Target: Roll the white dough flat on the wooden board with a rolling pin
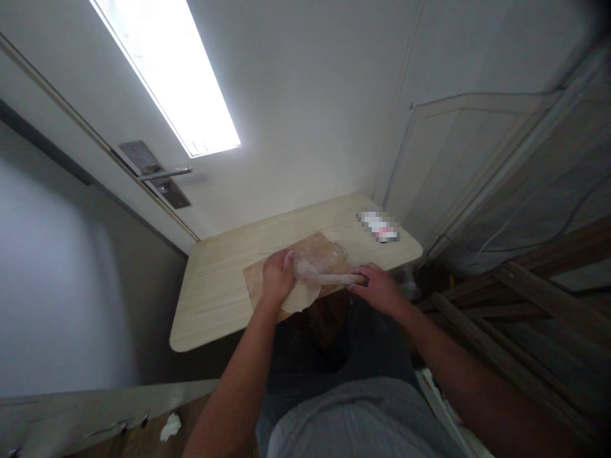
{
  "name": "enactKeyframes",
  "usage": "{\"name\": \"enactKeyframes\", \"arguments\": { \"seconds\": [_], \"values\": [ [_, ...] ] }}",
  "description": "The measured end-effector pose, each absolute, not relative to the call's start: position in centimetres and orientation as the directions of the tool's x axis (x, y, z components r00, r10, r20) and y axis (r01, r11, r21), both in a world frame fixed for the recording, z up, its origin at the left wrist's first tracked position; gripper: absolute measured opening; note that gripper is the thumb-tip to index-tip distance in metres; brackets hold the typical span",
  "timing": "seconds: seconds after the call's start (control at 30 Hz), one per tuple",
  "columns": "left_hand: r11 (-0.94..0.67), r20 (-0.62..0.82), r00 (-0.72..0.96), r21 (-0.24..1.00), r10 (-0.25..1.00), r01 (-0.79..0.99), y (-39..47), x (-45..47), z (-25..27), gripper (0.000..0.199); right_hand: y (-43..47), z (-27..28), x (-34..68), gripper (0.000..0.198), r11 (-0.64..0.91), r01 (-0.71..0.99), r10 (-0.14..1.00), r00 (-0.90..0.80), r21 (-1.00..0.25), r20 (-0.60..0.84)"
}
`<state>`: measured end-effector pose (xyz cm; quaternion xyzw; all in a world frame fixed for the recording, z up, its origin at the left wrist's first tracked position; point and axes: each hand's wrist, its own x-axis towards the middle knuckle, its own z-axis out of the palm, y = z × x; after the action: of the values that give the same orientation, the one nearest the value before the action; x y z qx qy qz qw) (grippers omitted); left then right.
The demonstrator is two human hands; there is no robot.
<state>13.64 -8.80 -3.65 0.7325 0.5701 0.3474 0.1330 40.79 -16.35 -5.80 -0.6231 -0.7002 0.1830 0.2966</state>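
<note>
One pin (337, 278) lies over the dough (303, 297) on the board (258, 280), its long axis running roughly left to right across the person's front, with only a slight slant. The right hand (375, 285) is the nearer one: its fingers are closed around the pin's right end, just past the near right edge of the board. From that hand the pin reaches left, over the dough and toward the left hand (278, 275), where its far end blurs into the pale sheet. The left hand is curled above the left part of the board, thumb toward the pin; whether it grips the pin's tip, holds the dough or only rests there, I cannot tell. So the pin lies to the right of the left hand and to the left of the right hand, with the two forearms coming in from either side of it. Dough shows on the near side of the pin, spreading toward the person. The board sits askew on the counter (210, 286), at its near edge, with a metal ring (340, 249) at its far right corner.
</note>
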Motion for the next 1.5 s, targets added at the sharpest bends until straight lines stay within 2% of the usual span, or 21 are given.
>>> {"name": "enactKeyframes", "arguments": {
  "seconds": [0.2, 0.33, 0.47, 0.63, 0.83, 1.17, 1.5],
  "values": [
    [-0.215, 0.279, 0.131, 0.296, 0.951, 0.931, -9.0, 17.0, -3.5, 0.044, -16.3, -5.3, 40.5, 0.027, 0.166, 0.784, 0.975, -0.039, -0.599, 0.219],
    [-0.206, 0.231, 0.155, 0.214, 0.96, 0.955, -9.1, 16.9, -4.2, 0.051, -16.4, -5.6, 40.4, 0.032, 0.179, 0.765, 0.963, -0.006, -0.619, 0.271],
    [-0.187, 0.188, 0.152, 0.182, 0.97, 0.965, -9.2, 16.8, -4.4, 0.056, -16.1, -6.3, 40.1, 0.036, 0.162, 0.775, 0.949, 0.048, -0.611, 0.312],
    [-0.172, 0.181, 0.146, 0.139, 0.973, 0.975, -8.5, 17.1, -4.1, 0.058, -15.4, -7.0, 39.6, 0.039, 0.13, 0.854, 0.91, 0.098, -0.503, 0.402],
    [-0.175, 0.157, 0.149, 0.162, 0.976, 0.971, -7.0, 17.2, -3.9, 0.055, -14.0, -7.0, 39.3, 0.036, 0.087, 0.903, 0.888, 0.122, -0.422, 0.444],
    [-0.151, 0.192, 0.118, 0.167, 0.974, 0.974, -6.0, 17.7, -3.3, 0.042, -12.0, -7.2, 39.4, 0.033, 0.069, 0.908, 0.879, 0.14, -0.412, 0.456],
    [-0.108, 0.132, 0.086, 0.171, 0.987, 0.979, -4.7, 17.9, -2.9, 0.046, -10.2, -7.1, 39.6, 0.03, 0.082, 0.896, 0.882, 0.139, -0.436, 0.45]
  ]
}}
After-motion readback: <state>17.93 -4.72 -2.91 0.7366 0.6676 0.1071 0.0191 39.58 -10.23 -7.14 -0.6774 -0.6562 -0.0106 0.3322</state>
